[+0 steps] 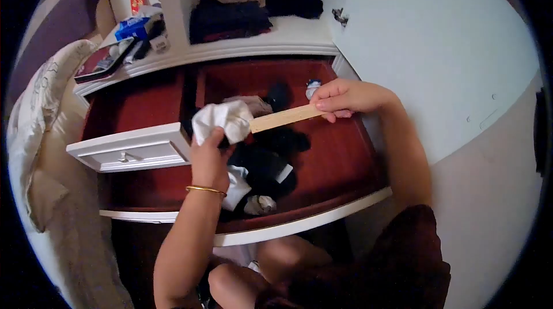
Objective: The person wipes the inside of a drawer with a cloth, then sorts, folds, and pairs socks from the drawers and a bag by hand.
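Observation:
My left hand (208, 156), with a gold bangle at the wrist, grips a bunched white cloth (222, 118) above the open drawer. A flat, pale strip that looks like wood (287, 118) spans the gap between my hands. Its right end is pinched between the thumb and fingers of my right hand (350, 99), while its left end meets the white cloth. Whether that end goes inside the cloth, I cannot tell. Beneath lie dark cloth items (262, 168), a white cloth piece (236, 188) and a greyish bundle (260, 205) in the wide red-brown drawer (334, 159).
A small white-fronted drawer (129, 150) stands pulled out at the left. Folded dark clothes (227, 20) lie on the shelf behind. A tablet-like device (106, 61) and a blue packet (133, 28) sit on the left ledge. The pale door (438, 50) stands at the right.

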`<move>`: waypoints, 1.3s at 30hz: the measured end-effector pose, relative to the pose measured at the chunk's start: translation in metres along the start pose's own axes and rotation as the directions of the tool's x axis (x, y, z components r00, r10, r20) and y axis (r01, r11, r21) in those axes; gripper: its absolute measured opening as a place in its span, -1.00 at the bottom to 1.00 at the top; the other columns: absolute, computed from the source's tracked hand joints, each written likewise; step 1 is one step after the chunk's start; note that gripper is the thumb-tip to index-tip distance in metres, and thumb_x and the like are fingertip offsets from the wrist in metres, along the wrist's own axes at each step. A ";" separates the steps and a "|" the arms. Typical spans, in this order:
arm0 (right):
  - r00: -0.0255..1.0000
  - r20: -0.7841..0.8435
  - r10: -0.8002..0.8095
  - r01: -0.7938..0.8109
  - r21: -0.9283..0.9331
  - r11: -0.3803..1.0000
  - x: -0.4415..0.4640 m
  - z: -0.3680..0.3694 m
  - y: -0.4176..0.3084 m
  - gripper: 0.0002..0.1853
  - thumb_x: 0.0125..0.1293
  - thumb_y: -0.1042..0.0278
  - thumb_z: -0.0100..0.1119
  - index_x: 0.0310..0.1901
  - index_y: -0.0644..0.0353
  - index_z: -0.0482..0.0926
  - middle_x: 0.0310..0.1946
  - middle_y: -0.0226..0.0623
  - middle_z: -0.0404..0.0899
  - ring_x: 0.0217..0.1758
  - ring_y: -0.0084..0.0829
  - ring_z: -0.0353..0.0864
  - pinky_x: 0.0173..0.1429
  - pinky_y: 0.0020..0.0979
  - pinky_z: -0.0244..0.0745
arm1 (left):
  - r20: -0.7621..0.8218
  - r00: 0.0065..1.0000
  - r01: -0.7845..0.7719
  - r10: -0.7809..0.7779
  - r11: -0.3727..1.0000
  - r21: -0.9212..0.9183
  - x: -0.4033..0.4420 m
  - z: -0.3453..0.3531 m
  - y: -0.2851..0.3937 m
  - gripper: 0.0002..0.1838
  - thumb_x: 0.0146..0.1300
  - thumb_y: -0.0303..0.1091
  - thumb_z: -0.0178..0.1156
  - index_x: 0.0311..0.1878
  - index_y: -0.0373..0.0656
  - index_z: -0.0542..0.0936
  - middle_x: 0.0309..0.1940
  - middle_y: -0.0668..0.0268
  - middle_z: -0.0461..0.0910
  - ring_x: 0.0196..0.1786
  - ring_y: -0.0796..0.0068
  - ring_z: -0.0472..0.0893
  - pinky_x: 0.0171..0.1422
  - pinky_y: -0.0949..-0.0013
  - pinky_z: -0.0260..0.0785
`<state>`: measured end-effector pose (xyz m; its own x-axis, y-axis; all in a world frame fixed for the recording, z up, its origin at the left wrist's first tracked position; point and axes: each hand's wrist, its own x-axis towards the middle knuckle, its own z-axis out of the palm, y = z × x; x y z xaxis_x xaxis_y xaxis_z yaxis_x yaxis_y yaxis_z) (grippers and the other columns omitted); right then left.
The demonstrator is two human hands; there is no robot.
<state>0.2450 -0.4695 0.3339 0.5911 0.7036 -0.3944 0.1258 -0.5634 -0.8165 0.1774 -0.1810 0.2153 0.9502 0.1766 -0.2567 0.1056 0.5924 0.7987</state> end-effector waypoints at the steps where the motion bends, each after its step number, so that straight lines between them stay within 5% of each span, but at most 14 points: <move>1: 0.999 -0.031 -0.012 0.014 0.067 0.998 0.000 0.003 -0.006 -0.73 0.43 0.25 -0.06 -0.02 0.23 0.51 -0.48 -0.51 0.51 -0.60 -0.78 0.28 -0.53 -0.69 0.13 | 0.050 0.999 0.016 -0.015 1.000 -0.003 -0.003 0.001 0.001 -0.55 0.27 -0.44 0.07 0.25 -0.04 0.36 0.12 0.29 0.47 0.11 0.33 0.50 0.08 0.20 0.42; 5: 0.992 -0.074 -0.100 0.115 0.224 0.968 0.006 0.017 -0.030 -0.67 0.41 0.25 -0.07 0.07 0.28 0.46 -0.41 -0.39 0.58 -0.58 -0.75 0.38 -0.54 -0.70 0.21 | 0.207 0.974 0.087 -0.087 0.996 0.012 -0.019 0.016 0.007 -0.50 0.30 -0.47 0.03 0.31 -0.02 0.30 0.16 0.20 0.44 0.21 0.22 0.45 0.24 0.05 0.36; 8: 0.986 -0.040 -0.160 0.165 0.239 0.957 0.018 0.029 -0.043 -0.64 0.40 0.26 -0.07 0.12 0.28 0.43 -0.38 -0.38 0.58 -0.54 -0.72 0.43 -0.47 -0.69 0.31 | 0.348 0.937 0.055 -0.041 0.998 -0.030 -0.029 0.017 0.017 -0.52 0.23 -0.50 0.08 0.25 -0.11 0.36 0.10 0.26 0.49 0.14 0.32 0.51 0.10 0.20 0.44; 11: 0.961 -0.157 -0.228 0.213 -0.105 0.971 0.029 0.056 -0.075 -0.59 0.42 0.32 -0.10 0.26 0.14 0.40 -0.28 -0.48 0.54 -0.38 -0.72 0.42 -0.32 -0.66 0.35 | 0.459 0.888 0.059 -0.015 0.995 -0.081 -0.050 0.006 0.041 -0.50 0.20 -0.54 0.12 0.24 -0.09 0.37 0.09 0.30 0.51 0.14 0.36 0.51 0.19 0.18 0.42; 14: 0.777 -0.106 -0.621 0.447 -0.602 0.662 0.045 0.098 -0.096 -0.57 0.35 0.46 -0.05 0.25 0.06 0.45 -0.23 -0.21 0.43 -0.14 -0.24 0.44 0.02 -0.28 0.36 | 0.467 0.884 0.100 0.008 0.973 -0.207 -0.070 -0.026 0.057 -0.49 0.24 -0.42 0.19 0.27 -0.04 0.36 0.15 0.36 0.47 0.18 0.36 0.48 0.23 0.16 0.39; 18: 0.665 0.010 -0.747 0.552 -0.679 0.483 0.065 0.147 -0.133 -0.50 0.22 0.56 0.06 0.22 -0.01 0.49 -0.22 -0.19 0.40 -0.11 -0.18 0.42 0.01 -0.28 0.34 | 0.498 0.858 -0.045 0.129 0.983 -0.178 -0.106 -0.077 0.075 -0.38 0.26 -0.27 0.20 0.36 -0.11 0.24 0.25 0.26 0.39 0.30 0.30 0.40 0.28 0.10 0.31; 21: 0.625 0.115 -0.772 0.637 -0.646 0.420 0.086 0.185 -0.158 -0.49 0.16 0.59 0.11 0.18 0.02 0.53 -0.24 -0.22 0.43 -0.14 -0.21 0.43 -0.02 -0.31 0.34 | 0.219 0.945 -0.206 0.243 0.962 -0.181 -0.142 -0.114 0.076 -0.25 0.18 -0.05 0.29 0.36 -0.12 0.22 0.24 0.23 0.39 0.25 0.25 0.44 0.30 0.11 0.33; 24: 0.602 0.306 -0.737 0.743 -0.553 0.377 0.118 0.238 -0.167 -0.43 0.14 0.62 0.09 0.24 0.03 0.46 -0.11 -0.13 0.44 -0.04 -0.06 0.44 0.10 -0.21 0.37 | -0.020 0.942 -0.332 0.334 0.924 -0.189 -0.166 -0.179 0.061 -0.37 0.19 -0.13 0.28 0.28 -0.11 0.33 0.19 0.25 0.45 0.24 0.28 0.45 0.34 0.10 0.28; 29: 0.573 0.448 -0.686 0.778 -0.562 0.281 0.133 0.292 -0.188 -0.32 0.07 0.59 0.18 0.31 0.03 0.37 0.26 -0.02 0.27 0.24 -0.03 0.35 0.31 -0.20 0.28 | -0.491 0.737 -0.503 0.464 0.862 0.060 -0.278 -0.301 0.065 -0.49 0.25 -0.26 0.20 0.25 -0.16 0.38 0.10 0.23 0.52 0.12 0.30 0.56 0.13 0.15 0.49; 32: 0.650 0.417 -0.635 0.729 -0.576 0.369 0.145 0.290 -0.181 -0.30 0.08 0.60 0.17 0.34 0.07 0.32 0.34 0.00 0.20 0.35 -0.01 0.26 0.40 -0.21 0.19 | -0.695 0.590 -0.179 0.411 0.906 0.384 -0.353 -0.353 0.062 -0.62 0.27 -0.41 0.16 0.14 -0.33 0.44 0.01 0.13 0.57 0.02 0.24 0.61 0.15 0.17 0.51; 34: 0.689 0.393 -0.609 0.699 -0.584 0.414 0.147 0.285 -0.173 -0.28 0.08 0.62 0.16 0.35 0.08 0.29 0.35 0.00 0.18 0.38 0.00 0.23 0.43 -0.21 0.14 | -0.625 0.463 0.085 0.628 0.671 0.737 -0.379 -0.379 0.040 -0.73 0.18 -0.41 0.26 -0.06 -0.27 0.59 -0.19 0.28 0.65 -0.18 0.49 0.60 -0.09 0.38 0.47; 36: 0.714 0.389 -0.582 0.678 -0.591 0.436 0.149 0.288 -0.172 -0.27 0.09 0.63 0.16 0.36 0.08 0.27 0.37 0.00 0.14 0.40 0.01 0.20 0.44 -0.21 0.12 | -0.537 0.546 0.404 0.643 0.359 0.841 -0.389 -0.384 0.033 -0.81 0.08 -0.52 0.22 -0.19 -0.20 0.62 -0.35 0.22 0.64 -0.31 0.41 0.62 -0.22 0.38 0.45; 38: 0.731 0.381 -0.566 0.660 -0.606 0.445 0.150 0.288 -0.167 -0.27 0.09 0.64 0.16 0.36 0.09 0.27 0.38 0.00 0.12 0.41 0.01 0.19 0.44 -0.21 0.12 | -0.589 0.686 0.368 0.428 0.494 0.788 -0.381 -0.374 0.026 -0.87 0.06 -0.44 0.23 -0.28 -0.13 0.63 -0.42 0.14 0.62 -0.34 0.22 0.63 -0.25 0.28 0.47; 39: 0.734 0.386 -0.559 0.659 -0.605 0.447 0.149 0.288 -0.165 -0.28 0.09 0.63 0.17 0.35 0.09 0.28 0.38 0.01 0.13 0.40 0.01 0.19 0.43 -0.20 0.13 | -0.518 0.750 0.488 0.411 0.184 0.853 -0.380 -0.391 0.002 -0.87 0.10 -0.26 0.22 -0.31 -0.05 0.64 -0.41 0.14 0.64 -0.33 0.11 0.64 -0.26 0.16 0.48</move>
<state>0.0831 -0.1467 0.2883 0.0557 0.9984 0.0046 0.9275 -0.0501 -0.3704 -0.2980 0.0603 0.1017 0.6046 0.7831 -0.1457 0.7331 -0.4756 0.4861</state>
